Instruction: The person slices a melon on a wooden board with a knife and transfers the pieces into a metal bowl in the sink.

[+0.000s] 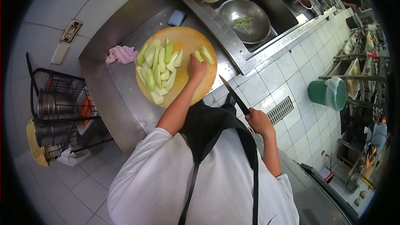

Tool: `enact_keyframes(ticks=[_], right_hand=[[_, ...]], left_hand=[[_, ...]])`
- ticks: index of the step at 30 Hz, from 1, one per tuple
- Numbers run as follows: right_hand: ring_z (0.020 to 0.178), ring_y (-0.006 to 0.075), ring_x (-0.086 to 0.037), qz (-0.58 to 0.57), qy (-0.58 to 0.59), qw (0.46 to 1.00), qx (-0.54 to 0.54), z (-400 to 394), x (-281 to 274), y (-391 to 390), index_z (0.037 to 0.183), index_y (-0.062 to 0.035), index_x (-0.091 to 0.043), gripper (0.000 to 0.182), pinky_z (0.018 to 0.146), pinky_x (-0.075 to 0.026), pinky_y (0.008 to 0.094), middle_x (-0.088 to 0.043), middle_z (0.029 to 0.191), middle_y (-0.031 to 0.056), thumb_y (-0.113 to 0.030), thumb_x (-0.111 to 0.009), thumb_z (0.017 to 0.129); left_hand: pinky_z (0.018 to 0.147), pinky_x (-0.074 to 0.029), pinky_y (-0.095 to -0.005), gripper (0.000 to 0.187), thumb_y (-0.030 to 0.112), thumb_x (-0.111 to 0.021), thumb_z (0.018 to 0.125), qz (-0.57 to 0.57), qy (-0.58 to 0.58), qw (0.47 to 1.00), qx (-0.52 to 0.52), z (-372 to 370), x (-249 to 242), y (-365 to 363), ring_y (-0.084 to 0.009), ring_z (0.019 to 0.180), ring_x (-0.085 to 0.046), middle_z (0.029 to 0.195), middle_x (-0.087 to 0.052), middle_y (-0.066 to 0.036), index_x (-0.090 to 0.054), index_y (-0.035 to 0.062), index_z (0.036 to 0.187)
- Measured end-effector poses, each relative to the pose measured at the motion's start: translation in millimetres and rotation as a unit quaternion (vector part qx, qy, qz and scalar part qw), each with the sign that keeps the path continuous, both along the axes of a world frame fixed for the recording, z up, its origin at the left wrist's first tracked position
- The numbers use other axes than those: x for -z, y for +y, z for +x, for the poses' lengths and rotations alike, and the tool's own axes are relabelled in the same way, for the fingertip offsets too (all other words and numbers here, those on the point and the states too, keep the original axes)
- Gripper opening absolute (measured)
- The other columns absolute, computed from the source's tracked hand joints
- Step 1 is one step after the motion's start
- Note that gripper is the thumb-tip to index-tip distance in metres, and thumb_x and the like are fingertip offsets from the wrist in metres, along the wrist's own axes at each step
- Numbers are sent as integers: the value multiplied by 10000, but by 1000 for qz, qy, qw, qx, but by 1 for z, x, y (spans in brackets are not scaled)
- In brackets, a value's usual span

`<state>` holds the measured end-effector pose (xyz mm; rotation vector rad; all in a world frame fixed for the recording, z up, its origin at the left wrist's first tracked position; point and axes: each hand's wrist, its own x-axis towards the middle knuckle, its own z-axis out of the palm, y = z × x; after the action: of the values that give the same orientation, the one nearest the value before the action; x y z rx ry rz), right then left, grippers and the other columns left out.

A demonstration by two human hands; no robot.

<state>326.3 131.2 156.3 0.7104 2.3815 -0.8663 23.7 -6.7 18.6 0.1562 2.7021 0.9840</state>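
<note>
A round yellow cutting board [208, 75] lies on the steel counter. On its left half are several peeled, pale green vegetable wedges [157, 68], spread in a loose pile. My left hand [196, 68] is over the board's right side, fingers closed on a short green vegetable piece [199, 56]. Just right of those fingers rest a couple more pale wedges [206, 54]. Off the board, my right hand [258, 122] grips a kitchen knife [234, 94] by its handle. The dark blade points up and left toward the board's edge, over the tiled floor in this view.
Beside the board sit a pink cloth [121, 54] and a blue sponge [177, 18]. A metal bowl with green strips [243, 21] stands in the sink [285, 25]. Metal bowls [302, 0] line the far counter. A wire rack with pots [54, 112] is left; a green bin [318, 92] right.
</note>
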Motion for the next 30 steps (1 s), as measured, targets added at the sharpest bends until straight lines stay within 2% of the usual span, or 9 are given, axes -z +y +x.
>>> enact_keyframes(ticks=[5, 8, 11, 14, 15, 18, 21, 24, 30], right_hand=[[833, 477, -669, -23, 15, 999, 22, 5, 0, 9, 925, 48, -606, 255, 774, -507, 555, -663, 800, 312, -203, -562, 923], [822, 476, -665, -30, 20, 998, 50, 8, 4, 14, 927, 44, -597, 244, 762, -507, 549, -658, 789, 310, -197, -558, 921], [817, 477, -663, -23, 25, 998, 55, 7, 3, 20, 935, 44, -594, 245, 758, -507, 545, -660, 787, 304, -197, -555, 921], [812, 478, -662, -29, 42, 997, 53, 11, 18, 23, 933, 46, -589, 251, 757, -507, 545, -662, 792, 298, -203, -555, 921], [811, 480, -662, -40, 48, 996, 58, 12, 22, 23, 930, 45, -588, 252, 757, -506, 547, -663, 793, 297, -205, -556, 921], [764, 455, -670, -15, 74, 997, 27, 12, 34, 23, 965, 59, -582, 265, 719, -507, 527, -657, 769, 278, -205, -563, 937], [710, 443, -670, 3, 110, 994, 23, 13, 42, 20, 963, 58, -574, 269, 676, -507, 520, -651, 742, 267, -210, -565, 953], [781, 472, -663, -19, 98, 994, 52, 0, 39, 13, 955, 40, -575, 268, 714, -507, 547, -661, 778, 281, -228, -582, 953], [792, 490, -661, 1, 151, 986, 64, -40, 70, 3, 938, 23, -567, 281, 720, -509, 579, -671, 797, 292, -254, -607, 953]], left_hand=[[887, -535, -493, 419, 205, -709, 780, 1, -9, 1000, 30, -2, 5, -30, -416, 1006, -679, 1058, -706, -227, -613, 49, 1156], [855, -545, -443, 389, 186, -706, 775, 52, -161, 979, 110, -19, 3, -56, -358, 982, -699, 1039, -719, -202, -671, 75, 1146], [828, -548, -398, 405, 136, -702, 772, 103, -146, 958, 223, -39, -2, -64, -314, 956, -708, 1044, -725, -178, -684, 87, 1174], [836, -525, -322, 449, 50, -737, 776, 123, -112, 929, 331, -67, 4, -51, -190, 958, -660, 1029, -694, -81, -659, 56, 1218], [858, -521, -328, 439, 46, -746, 769, 101, -169, 925, 323, -74, -7, -43, -200, 979, -650, 1046, -682, -91, -666, 57, 1200], [889, -530, -376, 441, 129, -774, 783, 26, -103, 939, 327, -86, 3, -31, -263, 997, -665, 1065, -688, -125, -671, 68, 1208], [930, -524, -428, 462, 264, -814, 788, -116, 124, 952, 254, -66, -12, -21, -329, 1041, -667, 1090, -698, -168, -685, 87, 1195], [950, -514, -459, 477, 375, -832, 778, -137, 105, 962, 211, -58, -12, 5, -359, 1061, -664, 1090, -710, -172, -696, 94, 1138], [897, -524, -455, 374, 325, -862, 747, -151, 84, 970, 171, -50, -9, 32, -350, 1012, -686, 1007, -738, -130, -702, 92, 991]])
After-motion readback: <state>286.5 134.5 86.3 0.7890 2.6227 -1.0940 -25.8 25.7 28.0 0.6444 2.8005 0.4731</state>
